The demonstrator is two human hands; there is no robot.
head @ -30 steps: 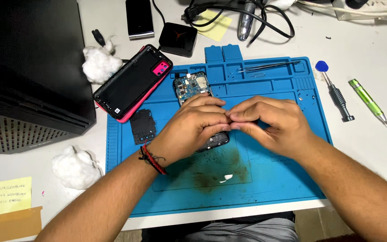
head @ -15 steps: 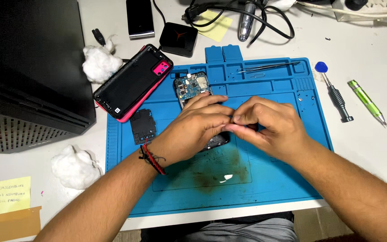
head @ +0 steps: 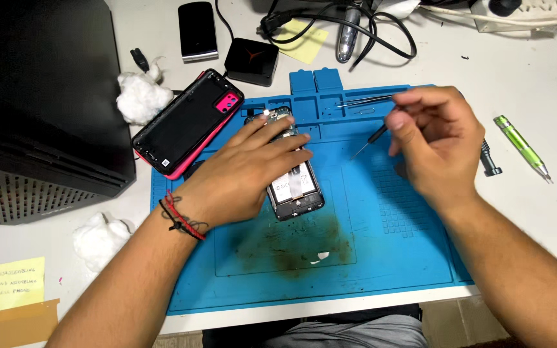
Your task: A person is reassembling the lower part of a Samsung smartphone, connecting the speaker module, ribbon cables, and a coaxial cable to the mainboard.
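The left hand (head: 243, 174) lies flat, fingers spread, on the opened phone (head: 294, 187) in the middle of the blue mat (head: 394, 258). The right hand (head: 436, 138), raised above the mat's right part, pinches a small screwdriver (head: 372, 138), tip pointing at the phone. A red phone cover (head: 185, 125) overlaps the mat's upper left corner.

The left hand (head: 243, 174) covers the upper left of the opened phone (head: 294, 187) on the mat (head: 394, 258). The right hand (head: 436, 145) hides most of the tool (head: 372, 138) above the mat and the black screwdriver (head: 488, 161). The power strip (head: 523, 13) is cut off at the top edge, and the sticky note's (head: 17, 283) writing is too small.
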